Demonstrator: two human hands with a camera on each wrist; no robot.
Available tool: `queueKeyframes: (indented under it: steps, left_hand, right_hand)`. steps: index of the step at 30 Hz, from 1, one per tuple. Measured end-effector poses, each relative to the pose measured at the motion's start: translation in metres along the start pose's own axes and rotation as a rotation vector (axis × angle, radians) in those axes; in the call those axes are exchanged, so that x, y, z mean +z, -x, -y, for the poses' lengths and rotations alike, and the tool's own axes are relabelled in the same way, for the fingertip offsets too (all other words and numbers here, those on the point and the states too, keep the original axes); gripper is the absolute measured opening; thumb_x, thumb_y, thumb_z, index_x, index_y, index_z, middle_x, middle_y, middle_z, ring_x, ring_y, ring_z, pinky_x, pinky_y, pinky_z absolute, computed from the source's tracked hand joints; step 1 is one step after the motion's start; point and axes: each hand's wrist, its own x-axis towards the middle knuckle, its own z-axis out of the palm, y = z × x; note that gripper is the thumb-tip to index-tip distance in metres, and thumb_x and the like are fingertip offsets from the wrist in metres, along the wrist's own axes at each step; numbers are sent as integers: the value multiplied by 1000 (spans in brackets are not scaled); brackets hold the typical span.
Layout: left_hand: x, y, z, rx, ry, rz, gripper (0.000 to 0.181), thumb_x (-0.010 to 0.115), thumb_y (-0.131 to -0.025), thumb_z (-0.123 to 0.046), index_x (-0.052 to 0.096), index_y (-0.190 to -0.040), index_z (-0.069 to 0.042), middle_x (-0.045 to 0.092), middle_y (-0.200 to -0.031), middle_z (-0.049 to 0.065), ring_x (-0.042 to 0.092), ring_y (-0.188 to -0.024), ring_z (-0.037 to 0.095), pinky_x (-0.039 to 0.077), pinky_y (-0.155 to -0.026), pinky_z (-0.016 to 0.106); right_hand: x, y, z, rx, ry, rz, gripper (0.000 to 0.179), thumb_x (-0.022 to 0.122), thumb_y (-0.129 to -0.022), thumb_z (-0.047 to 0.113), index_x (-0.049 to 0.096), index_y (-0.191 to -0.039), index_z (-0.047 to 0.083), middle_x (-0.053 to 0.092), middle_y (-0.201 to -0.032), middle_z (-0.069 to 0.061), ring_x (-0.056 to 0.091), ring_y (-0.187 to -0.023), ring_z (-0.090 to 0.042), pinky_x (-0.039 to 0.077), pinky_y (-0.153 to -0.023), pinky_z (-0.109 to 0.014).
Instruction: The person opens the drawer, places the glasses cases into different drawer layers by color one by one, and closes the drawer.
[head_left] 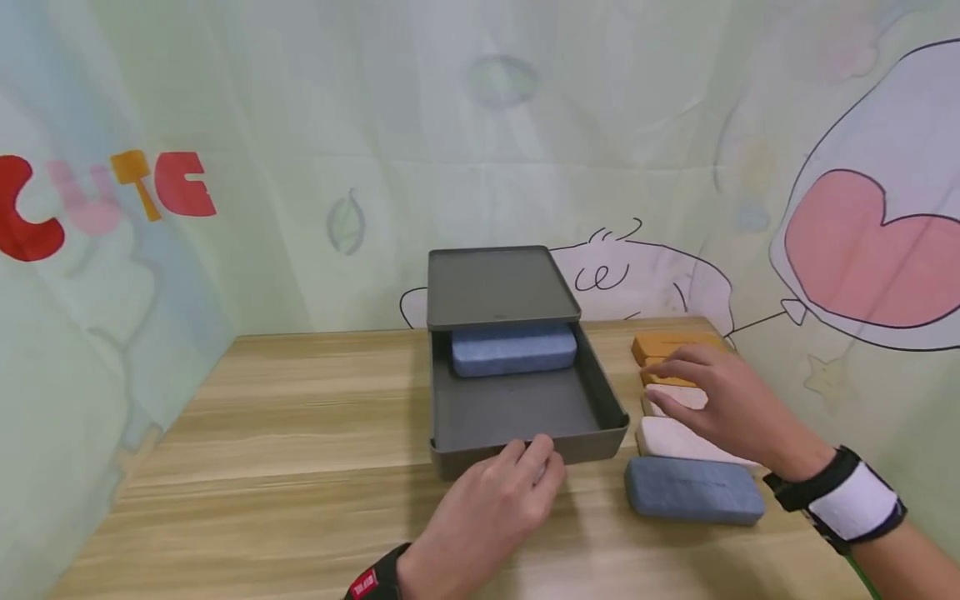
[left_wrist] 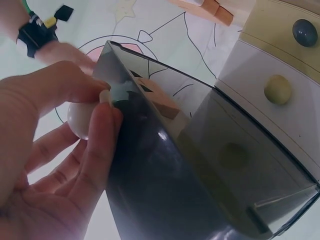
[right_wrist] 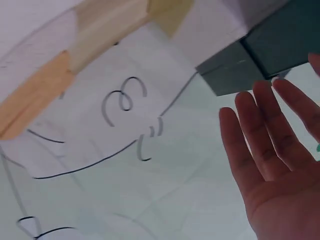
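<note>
I can read one word clearly from here: CUTE (head_left: 97,218), printed in big letters on the pale green cloth (head_left: 300,125), between nine and ten o'clock; the C and E are red, the U pink, the T orange. Down near seven o'clock, a red tag (head_left: 364,585) on the left wristband (head_left: 392,571) carries white capitals too small to spell out. Toward four o'clock, the blue block (head_left: 693,492) bears a faint, illegible mark.

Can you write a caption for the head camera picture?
Left hand at an open gray drawer, right hand near colored blocks.
</note>
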Motion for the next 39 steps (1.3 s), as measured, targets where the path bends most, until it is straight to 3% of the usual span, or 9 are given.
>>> queueKeyframes:
  steps: [5, 10, 15, 18, 23, 32, 36, 39]
  left_hand:
    - [-1, 0, 3, -10, -7, -5, 21, 76, -87, -3, 73, -105, -11, 62, -104, 2, 56, -76, 8, 54, -71, 14]
    - [-2, 1, 5, -21, 3, 7, 20, 76, -88, -3, 73, -106, -11, 62, -104, 2, 57, -77, 8, 55, -72, 14]
    - [-2, 2, 4, -27, 28, 30, 21, 76, -88, -4, 73, -107, -11, 63, -106, 2, 57, -78, 8, 55, -72, 14]
    - [-2, 3, 4, -24, 35, 22, 21, 77, -87, -4, 73, -107, -11, 64, -106, 2, 57, -78, 8, 55, -72, 14]
    - [-2, 4, 2, -22, 46, 26, 22, 77, -87, -4, 73, -108, -11, 64, -106, 2, 57, -78, 8, 55, -72, 14]
    - [-2, 2, 1, -18, 39, 36, 22, 75, -89, -4, 73, -109, -11, 63, -107, 2, 57, -79, 8, 55, -73, 14]
    - [-1, 1, 0, -14, 35, 27, 22, 75, -89, -4, 72, -109, -12, 63, -107, 2, 57, -79, 8, 55, -73, 13]
    - [-1, 0, 0, -12, 33, 20, 21, 75, -89, -4, 72, -109, -12, 63, -107, 2, 57, -78, 8, 54, -72, 13]
  right_hand:
    - [4, 34, -10, 85, 42, 119, 39, 84, -83, 33, 74, -117, 17, 70, -109, 2, 70, -96, -19, 58, -75, -41]
    - [14, 61, -23, 101, 33, 213, 50, 83, -80, 46, 71, -120, 18, 68, -115, 2, 68, -104, -21, 57, -81, -43]
    - [29, 87, -31, 145, 13, 335, 74, 80, -71, 66, 68, -125, 17, 66, -119, -2, 65, -108, -26, 56, -83, -46]
    - [37, 101, -33, 174, 16, 380, 85, 76, -64, 76, 67, -126, 20, 63, -116, 1, 62, -102, -20, 55, -80, -41]
    - [47, 117, -36, 221, 36, 398, 83, 84, -57, 72, 67, -123, 24, 56, -108, 7, 53, -93, -8, 51, -76, -31]
    - [47, 123, -39, 228, 56, 390, 77, 95, -56, 51, 66, -122, 24, 57, -111, 8, 55, -98, -11, 53, -80, -36]
    - [45, 123, -40, 243, 47, 426, 75, 94, -59, 50, 65, -123, 25, 59, -116, 8, 57, -102, -13, 54, -83, -39]
    - [44, 124, -41, 265, 14, 473, 76, 91, -63, 56, 63, -127, 26, 58, -118, 7, 56, -102, -10, 54, -82, -34]
